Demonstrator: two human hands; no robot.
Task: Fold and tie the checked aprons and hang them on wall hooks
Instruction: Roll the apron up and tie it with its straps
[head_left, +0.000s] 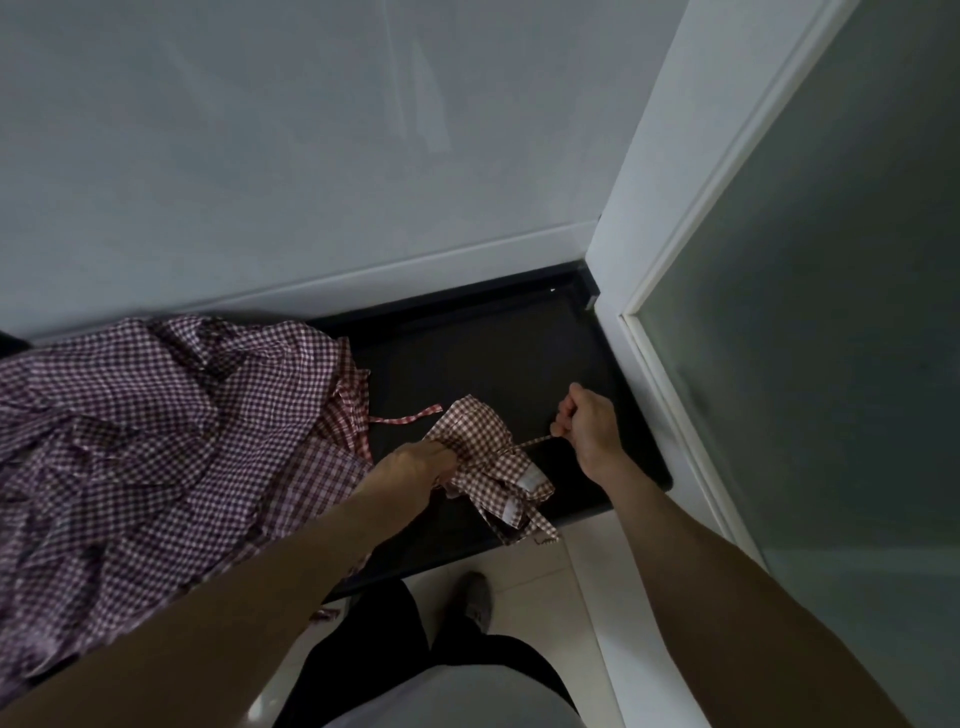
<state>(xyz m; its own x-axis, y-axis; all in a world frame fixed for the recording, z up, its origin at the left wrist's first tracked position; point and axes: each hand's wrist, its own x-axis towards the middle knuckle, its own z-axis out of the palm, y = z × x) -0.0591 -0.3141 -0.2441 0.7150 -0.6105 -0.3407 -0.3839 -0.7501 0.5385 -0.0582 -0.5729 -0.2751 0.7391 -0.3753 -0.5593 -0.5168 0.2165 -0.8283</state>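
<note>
A small bunched brown-and-white checked apron (480, 434) hangs above the dark counter (498, 358). My left hand (415, 465) grips the bundle at its left side. My right hand (584, 421) is to the right of it and pinches a thin checked strap (535, 441) that runs taut from the bundle to its fingers. Loose ends with pale labels dangle below the bundle. A heap of purple-and-white checked aprons (156, 431) lies on the left part of the counter, one red-checked strap (410, 415) trailing out to the right.
A pale wall (311, 156) rises behind the counter; no hooks are in view. A white door frame with a frosted glass panel (810, 338) stands close on the right. Pale floor tiles (545, 613), my dark trousers and a shoe (478, 597) show below.
</note>
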